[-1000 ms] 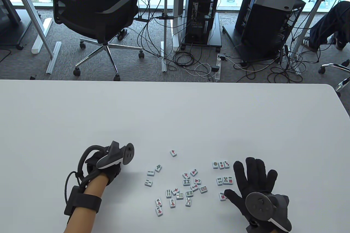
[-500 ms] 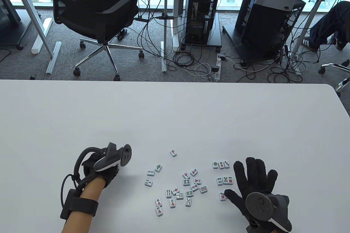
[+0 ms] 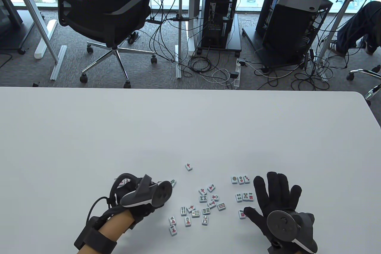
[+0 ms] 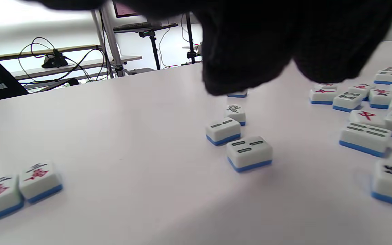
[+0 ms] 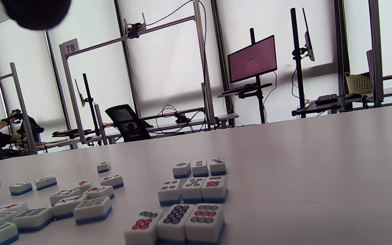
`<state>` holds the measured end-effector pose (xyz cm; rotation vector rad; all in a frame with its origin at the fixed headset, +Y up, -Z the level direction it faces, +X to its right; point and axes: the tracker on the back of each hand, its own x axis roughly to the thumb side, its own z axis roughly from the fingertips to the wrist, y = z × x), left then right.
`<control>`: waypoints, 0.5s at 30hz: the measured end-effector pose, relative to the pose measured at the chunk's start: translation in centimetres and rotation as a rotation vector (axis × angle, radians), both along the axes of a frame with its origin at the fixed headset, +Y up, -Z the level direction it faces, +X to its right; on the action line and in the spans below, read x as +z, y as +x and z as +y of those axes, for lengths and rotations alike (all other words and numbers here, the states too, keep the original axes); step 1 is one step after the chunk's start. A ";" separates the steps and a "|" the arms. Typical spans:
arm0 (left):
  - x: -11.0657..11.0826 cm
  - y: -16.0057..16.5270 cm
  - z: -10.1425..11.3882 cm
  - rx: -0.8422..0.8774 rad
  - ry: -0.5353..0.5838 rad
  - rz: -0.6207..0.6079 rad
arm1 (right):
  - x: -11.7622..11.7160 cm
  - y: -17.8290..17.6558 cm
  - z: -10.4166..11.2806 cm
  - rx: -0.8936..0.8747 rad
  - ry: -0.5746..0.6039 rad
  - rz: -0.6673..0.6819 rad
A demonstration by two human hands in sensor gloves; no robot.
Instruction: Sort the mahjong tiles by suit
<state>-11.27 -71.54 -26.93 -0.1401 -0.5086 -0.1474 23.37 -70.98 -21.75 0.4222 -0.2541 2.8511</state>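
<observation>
Tiles: small white mahjong tiles with blue backs (image 3: 205,203) scattered face up at lower centre of the white table (image 3: 190,123); red and green characters, bars and circles readable. Circle-suit tiles (image 5: 192,190) grouped in three rows beside right hand (image 3: 276,203), fingers spread flat, released. Left hand (image 3: 140,197) over two two-bar tiles (image 4: 238,143); finger state cannot be told. Sign "78" (image 5: 70,47) on background frame. Upper table open.
</observation>
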 end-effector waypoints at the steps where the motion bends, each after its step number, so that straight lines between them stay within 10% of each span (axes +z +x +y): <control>1: 0.3 0.5 -0.3 -0.009 -0.010 -0.017 | 0.0 0.0 0.0 -0.001 0.001 0.001; 15: 0.1 3.3 -3.2 -0.149 0.115 -0.060 | 0.1 -0.1 0.0 -0.002 0.005 0.010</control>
